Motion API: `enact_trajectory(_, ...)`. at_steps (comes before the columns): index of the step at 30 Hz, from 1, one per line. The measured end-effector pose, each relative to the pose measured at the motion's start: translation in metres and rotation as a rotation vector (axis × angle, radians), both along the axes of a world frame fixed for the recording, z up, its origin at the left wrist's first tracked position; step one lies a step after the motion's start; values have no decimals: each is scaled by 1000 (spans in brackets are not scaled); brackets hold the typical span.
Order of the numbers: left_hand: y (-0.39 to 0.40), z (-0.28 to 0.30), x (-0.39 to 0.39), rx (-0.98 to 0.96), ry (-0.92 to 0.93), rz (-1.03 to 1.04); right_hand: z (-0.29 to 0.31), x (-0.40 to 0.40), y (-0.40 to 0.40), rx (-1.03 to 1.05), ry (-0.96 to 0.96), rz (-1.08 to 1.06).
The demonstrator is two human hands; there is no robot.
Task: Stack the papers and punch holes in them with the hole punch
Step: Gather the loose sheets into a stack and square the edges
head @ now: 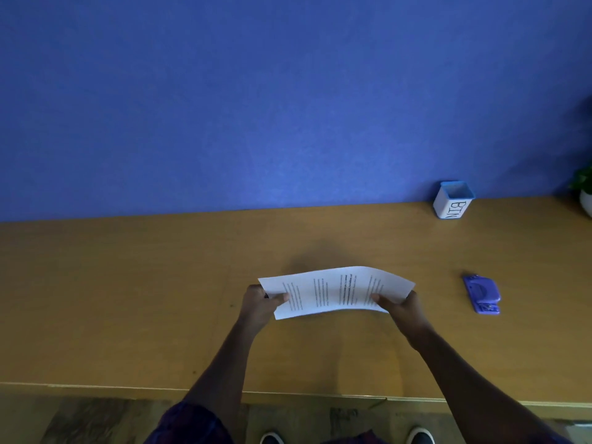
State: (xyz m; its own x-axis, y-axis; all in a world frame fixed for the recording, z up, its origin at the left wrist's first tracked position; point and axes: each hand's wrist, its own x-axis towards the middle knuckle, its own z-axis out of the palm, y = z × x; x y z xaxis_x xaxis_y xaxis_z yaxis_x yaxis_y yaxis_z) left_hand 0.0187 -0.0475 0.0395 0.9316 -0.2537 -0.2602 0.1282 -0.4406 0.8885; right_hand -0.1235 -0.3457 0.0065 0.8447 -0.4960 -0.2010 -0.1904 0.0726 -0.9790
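Bowing upward above desk [128, 299]: white printed papers [336, 291], left hand [261, 304], right hand [402, 307] pinching ends.

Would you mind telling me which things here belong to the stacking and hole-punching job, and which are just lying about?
Part of the job:
- papers, held above the desk by the left hand and right hand
- hole punch, untouched, to the right

Just lying about:
- white box marked BIN
- potted plant at the right edge
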Motion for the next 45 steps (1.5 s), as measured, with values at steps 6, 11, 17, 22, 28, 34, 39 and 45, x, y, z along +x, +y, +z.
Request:
enact_trajectory(6,2,-2,3,169,-14,-44,-5,4,2,-50,93,-36)
enact_trajectory(11,3,1,10,96,-20,-11,-2,9,5,-75,60,-44)
enact_trajectory(17,10,-11,1,272,20,-69,-15,7,5,-135,204,-50)
enact_trajectory(22,10,-10,0,33,87,137,-7,15,7,-11,118,-130)
enact_trajectory(28,-15,-11,-28,-407,672,325,0,26,31,357,51,-232)
enact_trajectory(34,-66,-9,-47,-542,655,168,-6,25,64,528,-42,-206)
enact_trajectory(39,-80,-7,-35,-315,352,306,-13,15,67,538,22,-29)
enact_trajectory(45,-59,-17,-20,-171,298,222,-21,1,34,476,126,-180)
